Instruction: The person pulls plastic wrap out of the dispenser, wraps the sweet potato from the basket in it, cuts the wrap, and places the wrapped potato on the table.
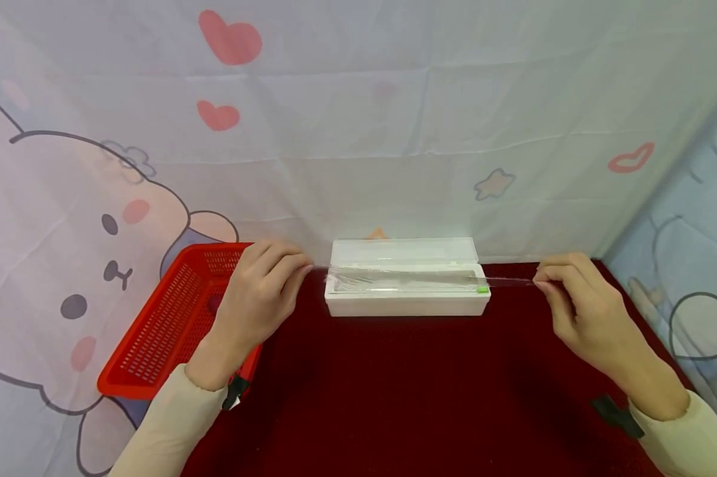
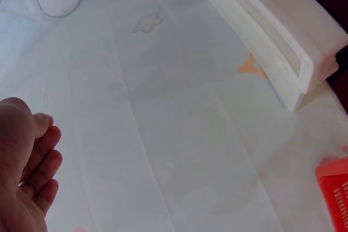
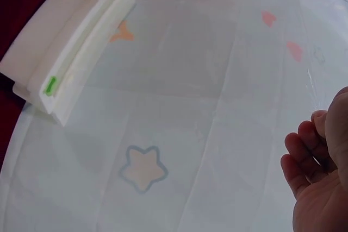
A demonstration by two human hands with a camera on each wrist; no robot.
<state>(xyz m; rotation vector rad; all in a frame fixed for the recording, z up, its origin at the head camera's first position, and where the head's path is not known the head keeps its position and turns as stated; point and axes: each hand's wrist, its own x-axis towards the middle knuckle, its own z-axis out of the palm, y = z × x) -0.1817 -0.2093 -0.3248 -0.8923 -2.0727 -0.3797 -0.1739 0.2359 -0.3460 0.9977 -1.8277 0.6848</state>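
Between the two hands stretches a strip of clear plastic wrap (image 1: 388,278), drawn nearly level in the head view. My left hand (image 1: 263,291) pinches its left end between thumb and fingertips. At the other end my right hand (image 1: 582,308) pinches the wrap the same way. Behind the strip sits a long white wrap dispenser box (image 1: 406,305) with its clear lid (image 1: 403,250) raised and a green slider (image 1: 482,289) at its right front corner. In both wrist views the film is barely visible against the pale cloth.
A red plastic basket (image 1: 150,338) stands at the left, partly behind my left arm, with a dark item inside. Dark red cloth (image 1: 394,397) covers the table. Pale printed cloth (image 1: 346,132) hangs close behind the box, and another sheet (image 1: 692,265) hangs at the right.
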